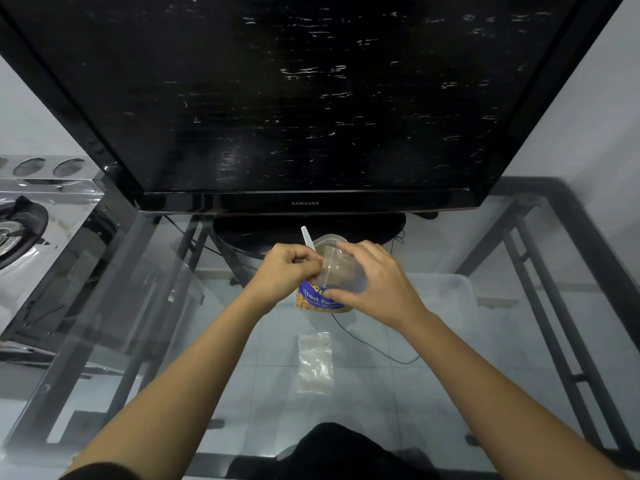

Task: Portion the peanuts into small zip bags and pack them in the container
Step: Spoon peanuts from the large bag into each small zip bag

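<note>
Working at the glass table, we are facing the television close ahead, with open glass either side. Our left hand is pinching the small zip bag at its left edge; our right hand is gripping its right side, above the peanut packet.

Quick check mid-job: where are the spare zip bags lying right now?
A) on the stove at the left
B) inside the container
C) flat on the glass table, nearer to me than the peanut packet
C: the spare zip bags lie flat on the glass table, on the near side of the peanut packet.
</note>
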Tool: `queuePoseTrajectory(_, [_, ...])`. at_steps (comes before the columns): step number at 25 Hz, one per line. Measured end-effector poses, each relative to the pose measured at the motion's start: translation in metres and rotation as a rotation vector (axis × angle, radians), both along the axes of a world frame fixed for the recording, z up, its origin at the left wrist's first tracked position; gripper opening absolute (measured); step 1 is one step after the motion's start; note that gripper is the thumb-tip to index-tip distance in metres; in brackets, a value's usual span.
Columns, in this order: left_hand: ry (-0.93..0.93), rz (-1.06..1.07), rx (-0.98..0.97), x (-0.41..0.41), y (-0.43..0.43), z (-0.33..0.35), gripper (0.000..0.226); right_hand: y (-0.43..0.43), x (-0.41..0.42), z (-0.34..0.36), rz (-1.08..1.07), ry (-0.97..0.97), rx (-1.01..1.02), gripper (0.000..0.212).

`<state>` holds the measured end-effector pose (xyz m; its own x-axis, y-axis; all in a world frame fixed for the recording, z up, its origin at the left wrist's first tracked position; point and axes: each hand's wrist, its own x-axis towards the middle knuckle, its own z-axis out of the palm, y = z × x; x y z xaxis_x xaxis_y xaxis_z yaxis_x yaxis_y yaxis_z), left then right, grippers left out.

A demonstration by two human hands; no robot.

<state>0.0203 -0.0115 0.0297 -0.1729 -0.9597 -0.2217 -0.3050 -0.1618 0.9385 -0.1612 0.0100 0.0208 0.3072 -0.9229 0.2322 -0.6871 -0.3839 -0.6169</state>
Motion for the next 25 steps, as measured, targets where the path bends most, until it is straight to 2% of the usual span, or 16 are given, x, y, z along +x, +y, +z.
queuePoseTrajectory(2, [-0.004, -0.009, -0.008, -0.001, -0.002, -0.001, 0.012, -0.002, 0.0, -0.002, 0.0, 0.019, 0.015, 0.077])
queuePoseTrajectory(8, [-0.013, -0.017, -0.004, -0.002, -0.008, -0.002, 0.013, -0.007, 0.0, -0.005, -0.021, -0.017, -0.047, 0.059])
queuePoseTrajectory(12, [0.016, -0.051, -0.012, -0.003, -0.004, -0.001, 0.01, -0.004, 0.001, -0.008, -0.041, -0.095, -0.012, 0.055])
queuePoseTrajectory(14, [-0.018, 0.054, -0.127, -0.005, -0.002, 0.0, 0.01, -0.001, 0.0, -0.011, -0.106, -0.225, 0.039, 0.055])
queuePoseTrajectory(16, [-0.171, 0.298, -0.257, -0.001, -0.009, -0.003, 0.021, 0.002, -0.005, -0.016, -0.205, -0.372, 0.106, 0.056])
queuePoseTrajectory(18, [-0.288, 0.394, -0.208, 0.004, -0.023, -0.004, 0.037, 0.003, -0.011, -0.019, -0.273, -0.448, 0.181, 0.056])
queuePoseTrajectory(20, [-0.303, 0.286, -0.112, 0.004, -0.036, -0.006, 0.04, 0.003, -0.013, -0.024, -0.294, -0.461, 0.253, 0.054])
queuePoseTrajectory(22, [-0.292, 0.175, -0.145, 0.0, -0.04, -0.004, 0.024, 0.004, -0.013, -0.027, -0.294, -0.45, 0.289, 0.053])
queuePoseTrajectory(25, [-0.461, 0.033, -0.215, -0.003, -0.037, 0.003, 0.02, 0.004, -0.014, -0.027, -0.275, -0.454, 0.327, 0.051])
